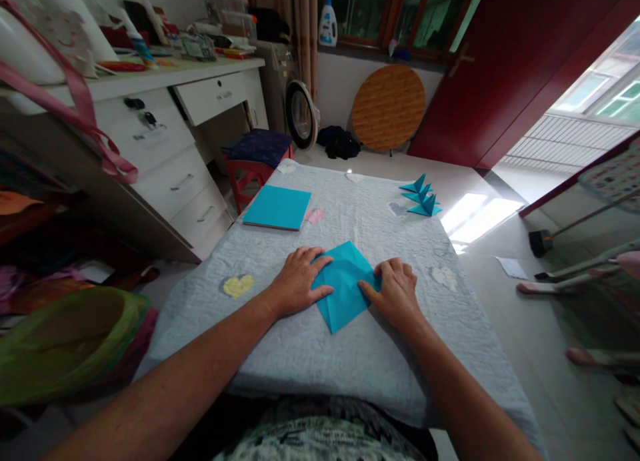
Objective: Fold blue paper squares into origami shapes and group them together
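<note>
A creased blue sheet of origami paper [345,274] lies turned like a diamond on the quilted tablecloth, right in front of me. My left hand [300,281] grips its left corner, thumb and forefinger resting on top of the paper. On the opposite side, my right hand [397,287] is closed around the right corner with curled fingers, its thumb on the sheet. What lies under the palms is hidden. Farther back on the left is a stack of blue square paper [277,207]. Several folded blue paper pieces [424,205] with upright points stand at the back right.
The pale tablecloth [260,341] has heart patches. A red stool [250,174] stands beyond the table's far left edge. White drawers [185,181] and a washing machine [280,61] with its door open are behind. A green-lined bin [75,341] sits at left.
</note>
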Tool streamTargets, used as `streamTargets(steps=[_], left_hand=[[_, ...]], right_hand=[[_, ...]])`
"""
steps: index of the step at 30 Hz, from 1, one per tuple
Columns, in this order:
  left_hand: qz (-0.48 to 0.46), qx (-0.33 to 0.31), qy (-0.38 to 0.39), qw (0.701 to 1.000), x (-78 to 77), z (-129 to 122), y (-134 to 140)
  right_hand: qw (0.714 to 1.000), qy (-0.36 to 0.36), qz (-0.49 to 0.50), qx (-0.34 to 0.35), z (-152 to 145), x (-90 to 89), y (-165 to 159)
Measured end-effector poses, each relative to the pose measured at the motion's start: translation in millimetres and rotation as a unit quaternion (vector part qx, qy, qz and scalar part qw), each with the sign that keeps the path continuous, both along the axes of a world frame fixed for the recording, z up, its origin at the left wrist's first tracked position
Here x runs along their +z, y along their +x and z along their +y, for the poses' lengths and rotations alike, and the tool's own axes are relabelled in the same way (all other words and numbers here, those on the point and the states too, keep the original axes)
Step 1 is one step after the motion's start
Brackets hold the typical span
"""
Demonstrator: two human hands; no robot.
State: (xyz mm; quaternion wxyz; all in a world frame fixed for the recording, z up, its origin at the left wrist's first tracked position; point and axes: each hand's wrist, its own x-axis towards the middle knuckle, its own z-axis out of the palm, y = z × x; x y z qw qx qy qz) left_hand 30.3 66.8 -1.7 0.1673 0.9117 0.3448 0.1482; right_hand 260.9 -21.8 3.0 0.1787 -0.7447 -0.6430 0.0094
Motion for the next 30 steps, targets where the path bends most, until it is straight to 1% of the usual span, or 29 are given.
streamTargets(steps=[5, 9, 13, 15, 16, 17, 18, 20, 21, 22, 26, 28, 30], left_hand=[[-0.004, 0.0, -0.003, 1.0, 0.0, -1, 1], [-0.022, -0.001, -0.002, 1.0, -0.4, -1, 0], [-0.061, -0.005, -0.016, 0.998, 0.9, -2, -2], [-0.065, -0.009, -0.022, 0.998, 1.1, -2, -3], [-0.064, -0.011, -0.023, 0.998, 0.8, -2, -3], [-0.062, -0.012, -0.023, 0.998, 0.4, -2, -4], [-0.06, -0.013, -0.023, 0.998, -0.2, -2, -3], [-0.059, -0.015, -0.025, 0.998, -1.3, -2, -3], [-0.06, -0.015, -0.026, 0.998, -1.5, -2, -3], [-0.063, -0.015, -0.029, 0.998, -1.1, -2, -3], [-0.09, -0.035, -0.051, 0.994, 6.1, -3, -7], [-0.119, -0.061, -0.06, 0.989, 10.9, -5, -10], [-0.145, -0.074, -0.049, 0.985, 14.1, -7, -14]], right_hand=[[0.996, 0.025, 0.077, 0.035, 2, -5.1, 3], [0.987, 0.047, 0.139, 0.063, 3, -4.6, 5], [0.976, 0.047, 0.207, 0.057, 2, 0.2, 3], [0.963, 0.037, 0.26, 0.053, 2, 2.8, 1], [0.952, 0.036, 0.3, 0.049, 2, 3.8, 1], [0.935, 0.036, 0.351, 0.046, 2, 4.8, 0], [0.911, 0.036, 0.409, 0.041, 3, 5.6, 0], [0.855, 0.029, 0.517, 0.034, 5, 6.7, 0], [0.831, 0.023, 0.554, 0.032, 6, 7.2, 0], [0.816, 0.016, 0.577, 0.029, 7, 7.5, 1], [0.791, 0.011, 0.611, 0.03, 9, 8.3, 5], [0.764, 0.021, 0.645, 0.025, 9, 9.1, 9], [0.733, 0.035, 0.679, 0.012, 9, 10.1, 14]])
